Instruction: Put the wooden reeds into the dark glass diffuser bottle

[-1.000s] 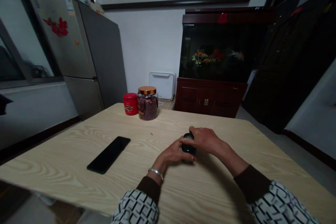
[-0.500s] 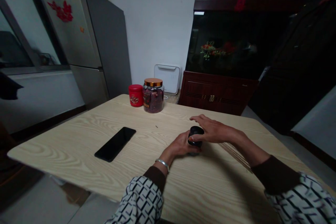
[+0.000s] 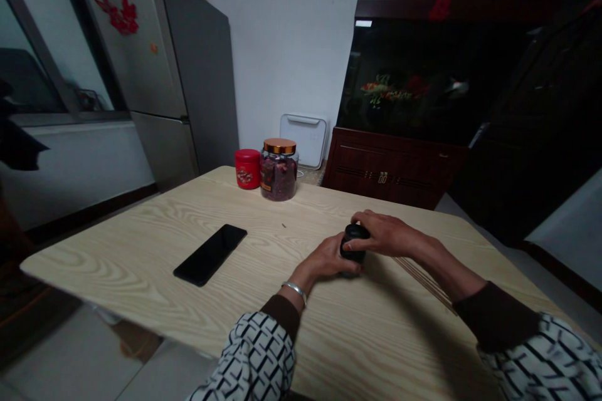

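A small black round container (image 3: 353, 244) stands on the light wooden table (image 3: 141, 250), right of its middle. My left hand (image 3: 329, 261) wraps around its lower body from the left, fingers closed on it. My right hand (image 3: 385, 235) covers its top from the right, fingers curled over the lid. Both hands touch the container, and much of it is hidden under them.
A black phone (image 3: 210, 254) lies flat on the table to the left. At the far edge stand a red tin (image 3: 248, 168) and a glass jar (image 3: 279, 170) with a copper lid. Behind are a grey fridge (image 3: 160, 69), a white box (image 3: 305, 131) and a dark fish tank cabinet (image 3: 399, 94).
My right hand's fingers, spread flat over the container half a second ago, have curled down onto its lid. The left hand keeps its grip. The camera has shifted slightly.
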Motion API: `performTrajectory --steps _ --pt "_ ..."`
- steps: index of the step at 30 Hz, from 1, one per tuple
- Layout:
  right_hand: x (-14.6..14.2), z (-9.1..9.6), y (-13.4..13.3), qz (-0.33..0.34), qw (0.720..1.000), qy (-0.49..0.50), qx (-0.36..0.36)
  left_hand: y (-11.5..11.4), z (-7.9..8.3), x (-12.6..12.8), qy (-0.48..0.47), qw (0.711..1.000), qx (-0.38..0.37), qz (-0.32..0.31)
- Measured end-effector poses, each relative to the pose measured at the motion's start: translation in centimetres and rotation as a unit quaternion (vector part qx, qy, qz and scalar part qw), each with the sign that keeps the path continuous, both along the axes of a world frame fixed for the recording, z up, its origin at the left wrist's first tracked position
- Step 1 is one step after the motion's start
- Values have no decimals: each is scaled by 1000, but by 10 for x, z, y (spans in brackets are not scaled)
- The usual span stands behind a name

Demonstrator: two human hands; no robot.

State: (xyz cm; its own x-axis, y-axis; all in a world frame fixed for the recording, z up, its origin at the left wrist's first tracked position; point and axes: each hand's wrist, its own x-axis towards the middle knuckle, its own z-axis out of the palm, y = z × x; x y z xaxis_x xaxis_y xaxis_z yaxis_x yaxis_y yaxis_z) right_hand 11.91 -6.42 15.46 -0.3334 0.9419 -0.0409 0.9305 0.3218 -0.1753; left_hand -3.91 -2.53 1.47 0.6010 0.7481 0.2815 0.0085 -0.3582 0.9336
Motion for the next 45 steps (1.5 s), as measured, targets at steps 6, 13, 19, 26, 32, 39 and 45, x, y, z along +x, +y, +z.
performTrajectory --steps 6,13,19,26,32,39,45 --pt "4 3 1 130 990 56 -28 2 -2 1 9 1000 -4 -1" --pt "-6 5 0 -16 997 -79 -9 2 -1 0 34 999 -1 12" --pt "-4 9 -3 77 996 -11 -41 2 2 0 20 1000 16 -3" --pt "2 9 3 65 998 20 -3 4 -3 -1 39 999 6 13" --pt "38 -2 -3 4 929 371 -3 5 -7 -1 35 998 10 45" --pt "53 -115 -38 -164 841 514 40 10 -6 -1 30 993 11 110" --pt "38 -161 -66 -110 891 432 82 11 -6 -1 55 989 9 135"
